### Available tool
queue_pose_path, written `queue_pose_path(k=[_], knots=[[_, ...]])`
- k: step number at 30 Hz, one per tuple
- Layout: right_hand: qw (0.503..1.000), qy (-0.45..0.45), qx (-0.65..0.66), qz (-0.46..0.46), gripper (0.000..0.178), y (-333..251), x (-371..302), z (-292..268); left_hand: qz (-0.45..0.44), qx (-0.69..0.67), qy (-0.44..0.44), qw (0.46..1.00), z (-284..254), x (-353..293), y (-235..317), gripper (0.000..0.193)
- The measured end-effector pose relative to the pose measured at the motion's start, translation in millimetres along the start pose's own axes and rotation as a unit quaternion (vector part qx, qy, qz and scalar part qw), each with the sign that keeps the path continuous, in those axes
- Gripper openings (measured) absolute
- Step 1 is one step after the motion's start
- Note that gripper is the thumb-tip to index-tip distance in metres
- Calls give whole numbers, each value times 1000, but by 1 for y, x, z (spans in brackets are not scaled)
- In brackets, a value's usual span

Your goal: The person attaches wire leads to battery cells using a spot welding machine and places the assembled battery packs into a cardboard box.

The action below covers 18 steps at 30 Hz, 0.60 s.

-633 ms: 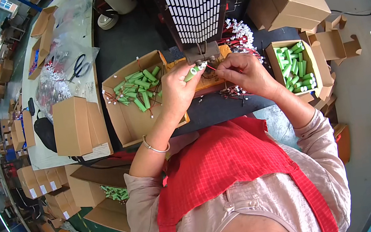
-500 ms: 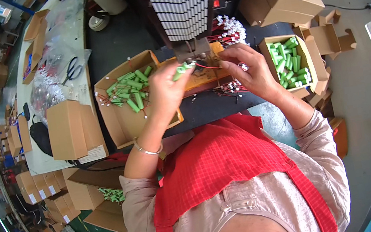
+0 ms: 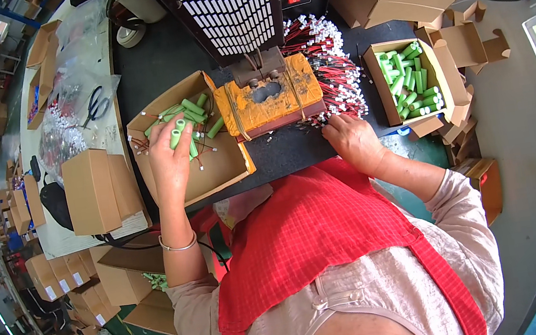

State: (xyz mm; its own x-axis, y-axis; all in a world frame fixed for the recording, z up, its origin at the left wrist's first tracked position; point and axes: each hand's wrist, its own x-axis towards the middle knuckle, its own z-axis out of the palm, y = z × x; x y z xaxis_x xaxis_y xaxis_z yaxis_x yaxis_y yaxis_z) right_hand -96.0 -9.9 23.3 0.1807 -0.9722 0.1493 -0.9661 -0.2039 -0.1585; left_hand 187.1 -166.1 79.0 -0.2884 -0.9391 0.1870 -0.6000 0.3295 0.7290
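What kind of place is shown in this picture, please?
Probably an assembly workshop: a dark machine stands near a heap of red leads with white connectors, and open cardboard boxes hold many green cylinders.

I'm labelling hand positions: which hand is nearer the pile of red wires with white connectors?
Right. The right hand is at the lower edge of the wire pile; the left hand is farther left, over an open cardboard box.
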Motion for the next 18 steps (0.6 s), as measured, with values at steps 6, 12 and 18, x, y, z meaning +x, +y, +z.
queue_pose_path(k=[6,12,18], knots=[[970,-59,233,18,9,4,-7,-69,-97,-314,-69,942,10,-12,29,28],[922,13,379,83,5,-5,10,-104,125,-158,-31,979,46,-3,59,24],[911,-15,400,96,11,-8,40,-102,155,-135,-9,979,70,8,66,21]])
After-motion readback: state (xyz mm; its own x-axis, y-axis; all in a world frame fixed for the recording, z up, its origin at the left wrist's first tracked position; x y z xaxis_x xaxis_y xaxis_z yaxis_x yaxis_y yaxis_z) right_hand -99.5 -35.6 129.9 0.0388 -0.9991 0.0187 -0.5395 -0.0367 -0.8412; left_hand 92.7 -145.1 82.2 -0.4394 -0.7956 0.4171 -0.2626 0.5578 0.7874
